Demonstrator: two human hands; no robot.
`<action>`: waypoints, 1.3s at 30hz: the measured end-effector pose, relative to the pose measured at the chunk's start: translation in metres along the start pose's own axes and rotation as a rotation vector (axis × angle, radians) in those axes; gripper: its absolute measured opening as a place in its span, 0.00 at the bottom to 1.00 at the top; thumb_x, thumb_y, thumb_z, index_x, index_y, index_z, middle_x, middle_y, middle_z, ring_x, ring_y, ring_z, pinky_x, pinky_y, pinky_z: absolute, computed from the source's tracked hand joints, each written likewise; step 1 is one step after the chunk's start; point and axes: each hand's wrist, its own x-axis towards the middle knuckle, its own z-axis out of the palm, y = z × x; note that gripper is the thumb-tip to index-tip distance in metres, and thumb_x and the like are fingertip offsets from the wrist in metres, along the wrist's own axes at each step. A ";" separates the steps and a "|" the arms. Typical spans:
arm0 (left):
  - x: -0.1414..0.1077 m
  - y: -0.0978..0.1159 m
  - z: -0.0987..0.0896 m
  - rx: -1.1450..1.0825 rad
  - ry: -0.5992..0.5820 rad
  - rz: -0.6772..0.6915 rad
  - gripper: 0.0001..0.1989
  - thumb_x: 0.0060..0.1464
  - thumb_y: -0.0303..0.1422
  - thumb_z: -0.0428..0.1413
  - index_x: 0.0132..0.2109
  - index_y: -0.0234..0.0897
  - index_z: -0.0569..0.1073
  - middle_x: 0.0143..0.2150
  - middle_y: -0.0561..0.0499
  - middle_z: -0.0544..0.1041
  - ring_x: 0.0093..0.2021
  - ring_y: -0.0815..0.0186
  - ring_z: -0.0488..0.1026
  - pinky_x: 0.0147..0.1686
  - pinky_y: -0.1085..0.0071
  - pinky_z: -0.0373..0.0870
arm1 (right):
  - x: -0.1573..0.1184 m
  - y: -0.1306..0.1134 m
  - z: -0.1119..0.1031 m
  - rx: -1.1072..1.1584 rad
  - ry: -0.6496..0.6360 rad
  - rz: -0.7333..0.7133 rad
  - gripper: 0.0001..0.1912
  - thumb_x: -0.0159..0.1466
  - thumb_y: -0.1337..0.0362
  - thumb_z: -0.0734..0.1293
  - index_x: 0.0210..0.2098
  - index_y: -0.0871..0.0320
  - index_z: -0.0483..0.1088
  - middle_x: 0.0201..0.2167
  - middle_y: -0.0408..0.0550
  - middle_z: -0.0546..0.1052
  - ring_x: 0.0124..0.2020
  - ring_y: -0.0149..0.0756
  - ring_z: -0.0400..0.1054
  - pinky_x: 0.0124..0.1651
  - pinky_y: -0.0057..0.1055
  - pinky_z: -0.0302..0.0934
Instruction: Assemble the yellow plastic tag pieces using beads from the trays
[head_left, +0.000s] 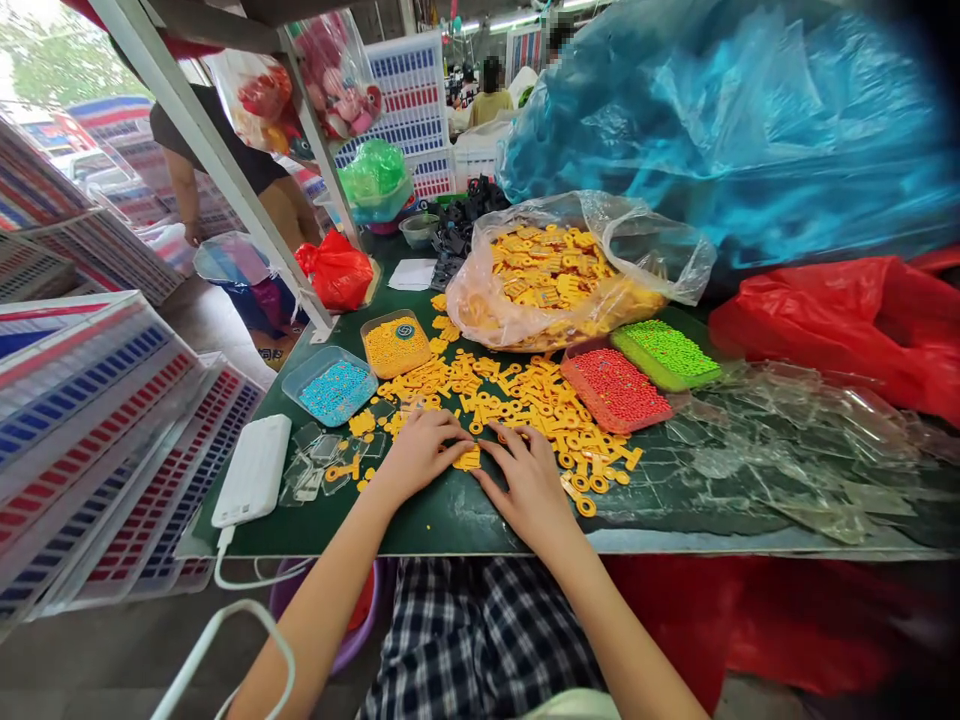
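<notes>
On the green desk (pixel 450 520), loose yellow parts (pixel 525 390) are spreading just beyond our hands, hemming them in at the front. An open clear bag (pixel 476 305) is holding more behind. The blue-bead tray (pixel 292 380) and yellow-bead tray (pixel 406 367) are standing on the left, the red-bead tray (pixel 592 405) and green-bead tray (pixel 660 375) on the right. A white power bank (pixel 253 470) is lying near the left corner, and clear plastic pieces (pixel 780 450) are cluttering the right side.

Our left hand (pixel 424 450) is half curling, its fingertips meeting a small yellow piece (pixel 469 458) lying between our hands. Our right hand (pixel 525 475) is parting its fingers around the piece's right side; we cannot tell whether either is pinching it. Both forearms are slanting inward, backs of the hands facing up.
</notes>
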 end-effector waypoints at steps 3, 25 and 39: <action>-0.001 -0.002 0.003 -0.012 0.019 0.000 0.14 0.66 0.42 0.52 0.43 0.43 0.81 0.39 0.49 0.77 0.43 0.60 0.72 0.45 0.62 0.62 | 0.000 0.001 0.000 0.001 -0.002 -0.008 0.16 0.68 0.56 0.63 0.52 0.54 0.74 0.57 0.53 0.72 0.53 0.51 0.60 0.56 0.51 0.60; -0.006 -0.003 0.003 -0.050 0.223 0.054 0.18 0.69 0.38 0.47 0.42 0.37 0.80 0.37 0.46 0.77 0.40 0.61 0.72 0.43 0.64 0.66 | -0.001 0.006 0.003 -0.004 0.030 -0.033 0.16 0.67 0.56 0.65 0.49 0.55 0.76 0.56 0.50 0.74 0.51 0.51 0.61 0.54 0.49 0.62; -0.014 -0.067 -0.090 0.197 0.623 -0.710 0.19 0.65 0.43 0.47 0.47 0.37 0.79 0.42 0.47 0.81 0.41 0.59 0.74 0.40 0.67 0.65 | -0.002 0.010 0.009 -0.004 0.060 -0.073 0.18 0.69 0.54 0.61 0.48 0.56 0.76 0.53 0.52 0.76 0.49 0.51 0.61 0.51 0.49 0.62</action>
